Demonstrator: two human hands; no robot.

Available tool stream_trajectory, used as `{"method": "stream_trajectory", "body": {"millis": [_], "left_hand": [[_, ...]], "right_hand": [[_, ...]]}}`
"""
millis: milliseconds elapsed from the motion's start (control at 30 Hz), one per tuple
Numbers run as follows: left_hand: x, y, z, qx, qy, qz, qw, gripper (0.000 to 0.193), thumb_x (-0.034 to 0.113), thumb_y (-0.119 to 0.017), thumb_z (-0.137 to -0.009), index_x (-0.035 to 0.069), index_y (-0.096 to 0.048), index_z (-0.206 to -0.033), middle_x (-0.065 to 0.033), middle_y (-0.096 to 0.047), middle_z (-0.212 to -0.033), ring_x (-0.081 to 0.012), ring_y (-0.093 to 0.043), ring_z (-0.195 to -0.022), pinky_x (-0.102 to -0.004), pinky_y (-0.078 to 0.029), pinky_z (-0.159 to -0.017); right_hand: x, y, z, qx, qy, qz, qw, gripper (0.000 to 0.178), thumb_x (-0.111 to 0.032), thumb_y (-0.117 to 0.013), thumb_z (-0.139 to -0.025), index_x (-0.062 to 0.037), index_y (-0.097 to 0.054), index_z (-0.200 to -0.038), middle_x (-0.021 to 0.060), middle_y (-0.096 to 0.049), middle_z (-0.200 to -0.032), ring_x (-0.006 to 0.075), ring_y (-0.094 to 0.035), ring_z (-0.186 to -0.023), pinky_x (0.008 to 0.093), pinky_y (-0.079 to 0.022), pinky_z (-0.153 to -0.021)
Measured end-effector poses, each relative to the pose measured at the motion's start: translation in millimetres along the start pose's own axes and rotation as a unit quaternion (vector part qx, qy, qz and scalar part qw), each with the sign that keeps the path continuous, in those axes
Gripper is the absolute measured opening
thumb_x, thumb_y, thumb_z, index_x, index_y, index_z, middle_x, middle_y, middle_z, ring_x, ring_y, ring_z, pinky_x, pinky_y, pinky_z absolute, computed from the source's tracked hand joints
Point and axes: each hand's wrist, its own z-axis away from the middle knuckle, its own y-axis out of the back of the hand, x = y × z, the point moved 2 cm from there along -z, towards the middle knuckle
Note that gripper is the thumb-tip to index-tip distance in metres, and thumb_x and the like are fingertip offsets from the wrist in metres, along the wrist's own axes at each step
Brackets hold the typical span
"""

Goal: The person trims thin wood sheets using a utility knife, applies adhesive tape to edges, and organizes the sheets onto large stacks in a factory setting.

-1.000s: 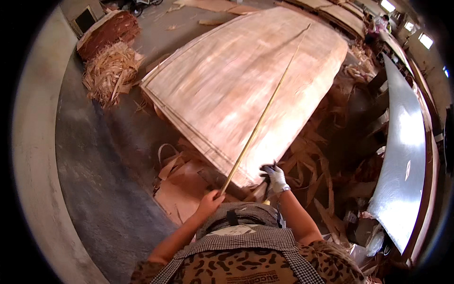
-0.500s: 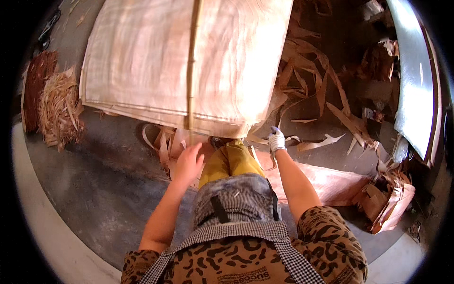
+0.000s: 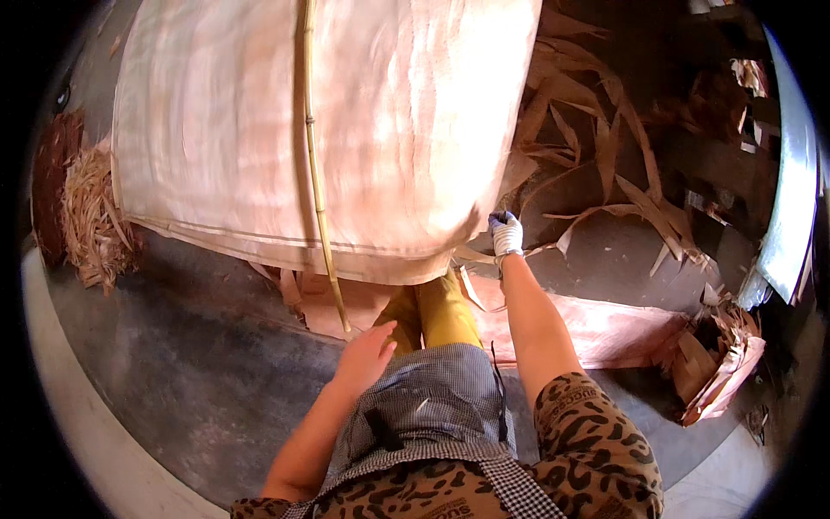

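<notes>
A broad stack of pale wood veneer sheets (image 3: 233,112) lies in front of me, its near edge slightly curled. Across it runs a thin bamboo stick (image 3: 320,203), its near end jutting past the edge toward me. My bare left hand (image 3: 365,353) is just below that end, apart from it, with fingers stretched out and nothing visible in them. Beside the stack's near right corner, my right hand (image 3: 507,233) wears a white glove with dark fingertips. Its fingers are curled closed; whatever they may hold cannot be made out.
Long veneer strips (image 3: 644,190) litter the floor on the right. A pinkish veneer sheet (image 3: 571,329) lies across the floor by my legs, with a folded veneer bundle (image 3: 718,368) at its right end. At left sits a heap of shredded strips (image 3: 95,216). A shiny pale panel (image 3: 787,182) stands far right.
The bamboo stick has slanted and slid toward me, its near end now past the stack's edge. My left hand has moved right and closer to me. My right hand has risen slightly.
</notes>
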Motion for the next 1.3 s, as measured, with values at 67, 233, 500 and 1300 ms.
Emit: {"method": "stream_trajectory", "body": {"millis": [67,233,500,1300], "left_hand": [[13.6,10.1,-6.4,0.020,-0.015,0.009,1.000,0.035,0.014,-0.054,-0.079,0.003,-0.048,-0.112,-0.0147,-0.057,-0.099,-0.0301,-0.054,-0.089,-0.0372,-0.043,-0.076],[29.6,17.9,-29.9,0.049,-0.029,0.104,0.993,0.033,0.011,-0.052,-0.080,0.003,-0.049,-0.112,-0.0134,-0.058,-0.098,-0.0264,-0.056,-0.090,-0.0327,-0.044,-0.077],[35.4,7.6,-36.2,0.021,-0.020,0.084,0.996,0.031,0.013,-0.053,-0.081,0.004,-0.051,-0.110,-0.0130,-0.059,-0.097,-0.0232,-0.057,-0.089,-0.0310,-0.045,-0.078],[96.0,113.5,-121.8,-0.031,-0.019,0.320,0.947,0.013,0.006,-0.056,-0.080,-0.003,-0.060,-0.089,-0.0040,-0.062,-0.082,-0.0087,-0.056,-0.069,-0.0231,-0.045,-0.063]], "right_hand": [[0.3,11.9,14.3,0.010,-0.081,-0.046,0.996,0.006,-0.004,-0.056,-0.078,-0.0036,-0.060,-0.082,0.0001,-0.056,-0.065,0.0109,-0.049,-0.048,0.0242,-0.041,-0.040],[-24.8,0.2,-5.1,-0.030,-0.200,-0.029,0.979,0.029,-0.007,-0.052,-0.082,-0.0127,-0.050,-0.110,0.0033,-0.057,-0.081,0.0150,-0.051,-0.048,0.0250,-0.041,-0.037],[-62.2,17.4,-32.4,0.063,-0.009,0.339,0.939,0.025,-0.018,-0.064,-0.071,-0.0061,-0.060,-0.092,0.0150,-0.062,-0.089,0.0310,-0.059,-0.080,0.0336,-0.046,-0.074],[-208.3,18.7,178.1,0.008,-0.051,-0.204,0.978,0.013,-0.009,-0.055,-0.079,-0.0069,-0.058,-0.091,0.0015,-0.060,-0.074,0.0048,-0.046,-0.048,0.0174,-0.035,-0.041]]}}
